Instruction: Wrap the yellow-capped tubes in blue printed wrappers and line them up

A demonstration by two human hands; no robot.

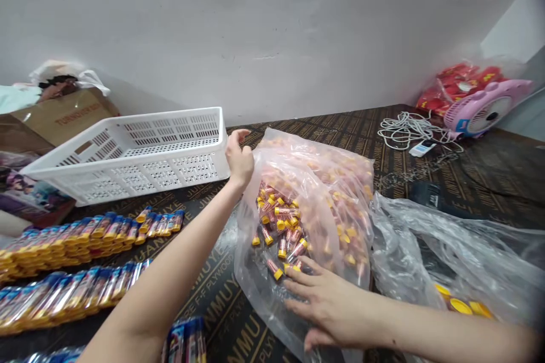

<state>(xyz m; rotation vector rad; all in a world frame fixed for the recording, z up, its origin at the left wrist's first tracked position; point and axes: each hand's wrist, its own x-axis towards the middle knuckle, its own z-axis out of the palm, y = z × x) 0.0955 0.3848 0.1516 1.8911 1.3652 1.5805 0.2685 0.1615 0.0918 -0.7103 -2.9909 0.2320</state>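
A large clear plastic bag (315, 159) lies on the dark printed board, its mouth facing me. Inside are several small tubes (287, 211) with yellow caps and reddish labels. My left hand (239, 157) is at the bag's upper left edge, beside the white basket's corner, fingers curled; whether it grips the plastic is hard to make out. My right hand (326, 306) rests spread, palm down, on the bag's lower mouth, fingertips beside the nearest tubes, holding nothing. The white basket (170, 167) shows no contents.
Rows of blue-and-yellow tubes (55, 295) lie at left. Behind them stands a cardboard box (72, 116). Another clear bag (464, 249) with yellow caps is at right. Farther back are a coiled white cable (404, 130), a pink fan (481, 113) and a bag of red items (460, 85).
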